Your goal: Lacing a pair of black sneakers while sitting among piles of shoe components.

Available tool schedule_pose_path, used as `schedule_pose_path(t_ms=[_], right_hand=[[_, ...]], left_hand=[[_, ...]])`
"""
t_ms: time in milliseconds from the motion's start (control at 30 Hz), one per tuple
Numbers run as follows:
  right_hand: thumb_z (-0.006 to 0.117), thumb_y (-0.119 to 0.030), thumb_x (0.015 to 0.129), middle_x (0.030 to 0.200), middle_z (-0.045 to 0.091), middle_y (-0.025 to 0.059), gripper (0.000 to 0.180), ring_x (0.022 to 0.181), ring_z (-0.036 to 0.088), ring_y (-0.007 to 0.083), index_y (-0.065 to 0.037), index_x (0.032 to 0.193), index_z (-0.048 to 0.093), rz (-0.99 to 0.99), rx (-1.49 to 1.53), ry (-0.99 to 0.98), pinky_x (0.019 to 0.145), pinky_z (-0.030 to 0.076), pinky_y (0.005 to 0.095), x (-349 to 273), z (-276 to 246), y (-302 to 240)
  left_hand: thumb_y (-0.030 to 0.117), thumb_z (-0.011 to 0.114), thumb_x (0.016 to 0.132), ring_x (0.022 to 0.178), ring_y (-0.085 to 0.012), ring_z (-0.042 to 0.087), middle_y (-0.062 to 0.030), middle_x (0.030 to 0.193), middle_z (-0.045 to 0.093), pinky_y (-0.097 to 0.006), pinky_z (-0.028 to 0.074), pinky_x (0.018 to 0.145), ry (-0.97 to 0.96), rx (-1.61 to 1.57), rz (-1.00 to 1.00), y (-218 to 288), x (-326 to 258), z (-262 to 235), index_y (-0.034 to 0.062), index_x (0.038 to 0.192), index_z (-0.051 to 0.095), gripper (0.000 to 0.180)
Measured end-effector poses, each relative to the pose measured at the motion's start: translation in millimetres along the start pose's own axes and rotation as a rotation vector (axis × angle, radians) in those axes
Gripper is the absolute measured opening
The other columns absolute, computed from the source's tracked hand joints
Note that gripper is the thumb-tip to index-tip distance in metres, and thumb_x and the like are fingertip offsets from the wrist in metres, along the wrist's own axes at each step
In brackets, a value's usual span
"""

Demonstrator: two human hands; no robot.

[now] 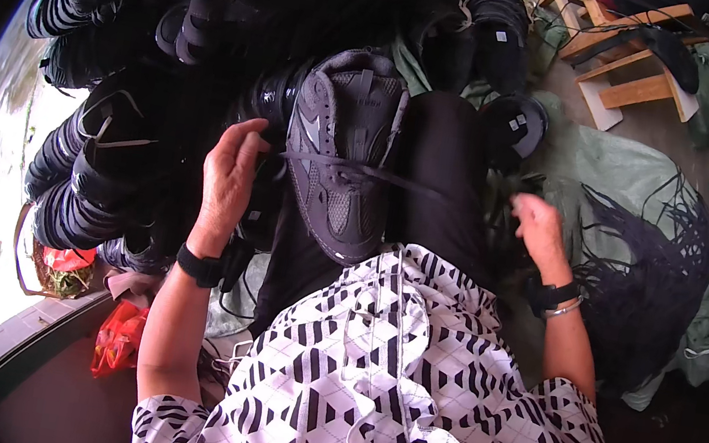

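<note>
A dark grey and black sneaker [307,179] lies on my lap, its toe toward my body and its collar away from me. A dark shoelace [407,180] runs through its lowest eyelets and stretches out to both sides. My left hand [230,172], beside the shoe, pinches one end of the lace. Off to the right, my right hand [540,234] is closed at the other end; motion blurs the lace near its fingertips. Each wrist wears a black band.
Stacked dark shoes [59,212] crowd the left and far side. To the right, a bundle of loose dark laces [645,258] lies over green sacks [637,164]. A wooden stool [639,90] stands at the far right. A red plastic bag [119,338] sits at lower left.
</note>
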State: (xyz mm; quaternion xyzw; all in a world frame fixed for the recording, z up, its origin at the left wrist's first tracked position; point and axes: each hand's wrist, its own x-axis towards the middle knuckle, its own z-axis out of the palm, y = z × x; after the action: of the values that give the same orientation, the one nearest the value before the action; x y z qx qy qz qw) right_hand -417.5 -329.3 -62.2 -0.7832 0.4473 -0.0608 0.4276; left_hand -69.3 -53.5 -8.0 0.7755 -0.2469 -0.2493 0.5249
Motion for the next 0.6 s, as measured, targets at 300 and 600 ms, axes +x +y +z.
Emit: schedule_pose_path(t_ms=[300, 600], right_hand=[[0.056, -0.002, 0.087, 0.068, 0.059, 0.0031, 0.006, 0.057, 0.057, 0.0076, -0.001, 0.093, 0.055, -0.349, 0.359, -0.190, 0.053, 0.048, 0.0221, 9, 44, -168], [0.060, -0.009, 0.085, 0.067, 0.063, 0.0063, 0.009, 0.053, 0.059, 0.0098, 0.001, 0.084, 0.061, -0.428, 0.032, -0.265, 0.049, 0.050, 0.0230, 16, 61, -177]], left_hand=[[0.004, 0.053, 0.093, 0.081, -0.0108, 0.063, -0.0069, 0.089, 0.066, -0.024, 0.050, 0.074, 0.053, -0.324, 0.145, 36, -16, 25, 0.0004, 0.120, 0.054, 0.028], [0.010, 0.057, 0.092, 0.072, -0.0090, 0.062, -0.0071, 0.086, 0.067, -0.022, 0.051, 0.066, -0.134, -0.270, 0.006, 38, -23, 28, -0.0014, 0.105, 0.062, 0.018]])
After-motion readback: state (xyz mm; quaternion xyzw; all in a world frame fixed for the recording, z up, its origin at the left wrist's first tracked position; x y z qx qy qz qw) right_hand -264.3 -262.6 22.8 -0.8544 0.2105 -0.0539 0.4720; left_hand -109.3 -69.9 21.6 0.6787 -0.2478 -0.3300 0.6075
